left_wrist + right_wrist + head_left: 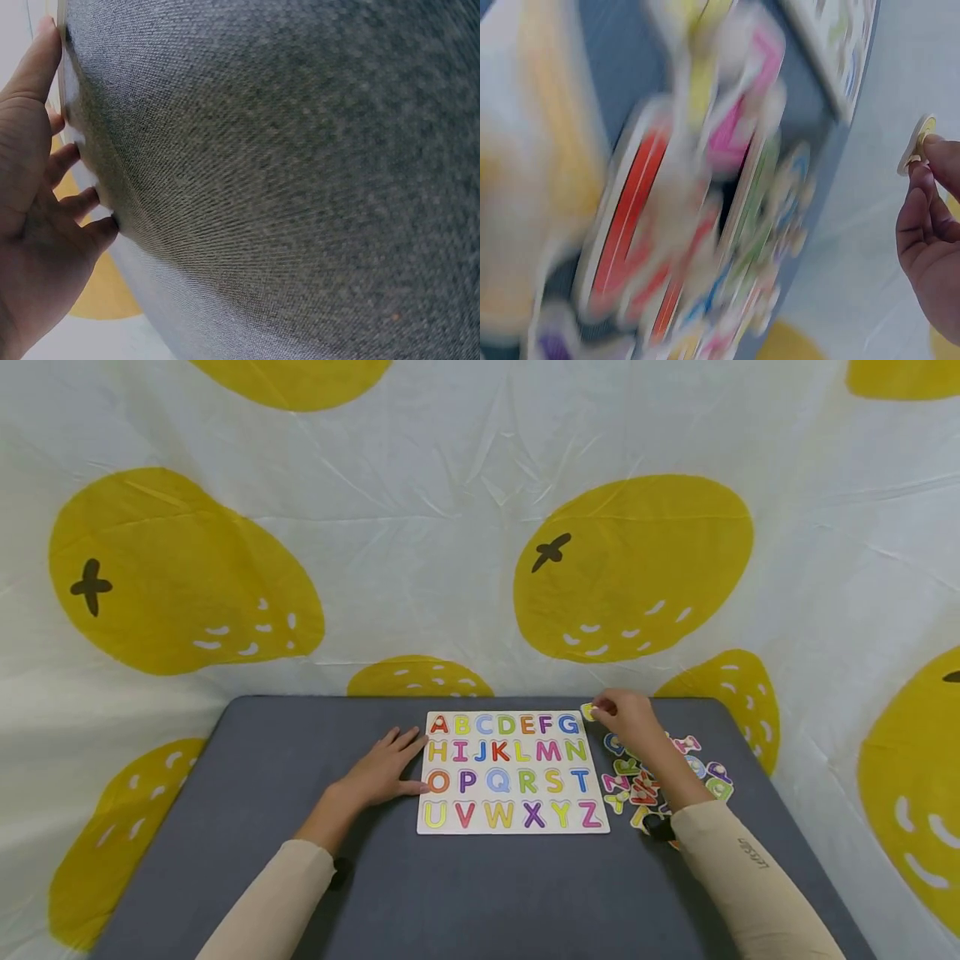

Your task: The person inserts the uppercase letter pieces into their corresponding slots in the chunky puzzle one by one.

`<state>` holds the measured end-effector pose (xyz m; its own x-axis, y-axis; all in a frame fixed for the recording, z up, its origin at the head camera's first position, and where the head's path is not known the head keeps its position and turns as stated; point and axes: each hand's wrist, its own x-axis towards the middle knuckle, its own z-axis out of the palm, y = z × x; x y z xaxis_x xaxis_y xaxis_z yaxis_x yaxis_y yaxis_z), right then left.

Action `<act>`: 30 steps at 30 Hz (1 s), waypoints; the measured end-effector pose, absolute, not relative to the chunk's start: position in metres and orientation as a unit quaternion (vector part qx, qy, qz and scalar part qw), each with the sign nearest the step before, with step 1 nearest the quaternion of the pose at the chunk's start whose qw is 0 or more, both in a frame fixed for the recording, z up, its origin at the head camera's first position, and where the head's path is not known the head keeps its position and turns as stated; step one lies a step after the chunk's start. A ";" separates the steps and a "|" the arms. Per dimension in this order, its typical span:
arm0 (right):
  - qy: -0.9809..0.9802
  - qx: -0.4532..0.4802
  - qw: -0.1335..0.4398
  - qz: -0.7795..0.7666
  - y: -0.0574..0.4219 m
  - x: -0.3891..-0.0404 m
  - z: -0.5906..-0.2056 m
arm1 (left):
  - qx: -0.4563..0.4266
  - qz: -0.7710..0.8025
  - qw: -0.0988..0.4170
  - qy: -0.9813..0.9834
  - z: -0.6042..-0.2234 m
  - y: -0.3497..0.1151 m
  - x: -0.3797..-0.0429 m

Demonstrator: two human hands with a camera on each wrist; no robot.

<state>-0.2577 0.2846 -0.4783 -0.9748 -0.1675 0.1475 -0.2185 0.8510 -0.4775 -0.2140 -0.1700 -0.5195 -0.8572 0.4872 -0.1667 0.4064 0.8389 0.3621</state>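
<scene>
A white alphabet board [480,827] with rows of coloured letters from A to Z lies on the table. My left hand [386,768] rests at its left side, fingers spread, with the thumb and a fingertip touching the edge. In the left wrist view that hand [37,187] shows fairly straight fingers against the dark cloth. Just past the board's top right corner, my right hand [626,718] pinches a yellow letter piece [588,712]. The right wrist view shows this letter piece [927,126] raised between thumb and fingers; which letter it is, I cannot tell.
A loose heap of coloured letter pieces [643,789] lies right of the board, under my right forearm. Dark grey cloth covers the table [480,893]. Behind it hangs a white curtain [420,568] with big yellow fruit prints.
</scene>
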 end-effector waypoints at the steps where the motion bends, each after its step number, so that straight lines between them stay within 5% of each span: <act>1: -0.958 0.107 0.047 0.262 0.275 -0.258 -0.479 | 0.235 0.161 0.126 0.950 -0.519 -0.171 -0.213; 18: -0.927 0.195 -0.012 0.322 0.130 -0.284 -0.492 | 0.241 0.165 0.123 0.949 -0.517 -0.173 -0.213; 30: -0.929 0.192 -0.054 0.311 0.080 -0.294 -0.510 | 0.240 0.164 0.123 0.949 -0.518 -0.172 -0.214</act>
